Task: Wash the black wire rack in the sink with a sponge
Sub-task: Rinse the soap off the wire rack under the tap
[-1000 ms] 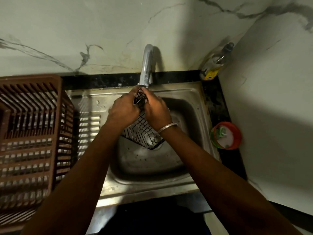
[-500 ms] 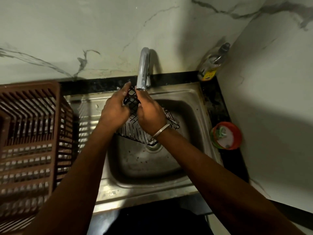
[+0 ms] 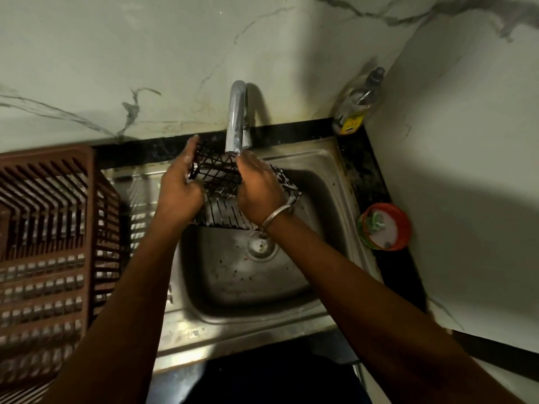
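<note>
The black wire rack (image 3: 217, 176) is held tilted over the steel sink (image 3: 326, 182), right under the tap spout (image 3: 236, 121). My left hand (image 3: 179, 188) grips the rack's left edge, fingers curled over the wire. My right hand (image 3: 258, 189) lies across the rack's right part, a metal bangle on the wrist; its fingers stretch over the mesh. Whether it holds a sponge is hidden. The rack's lower part reaches down into the basin.
A brown plastic dish basket (image 3: 49, 243) stands on the drainboard at the left. A dish-soap bottle (image 3: 357, 104) is in the back corner. An orange-rimmed tub (image 3: 385, 227) with a green scrubber sits on the black counter at the right. The drain (image 3: 259, 246) lies below the hands.
The rack has been turned and spread wider under the tap. My two hands have moved apart, the left to the rack's left edge, the right across its right side.
</note>
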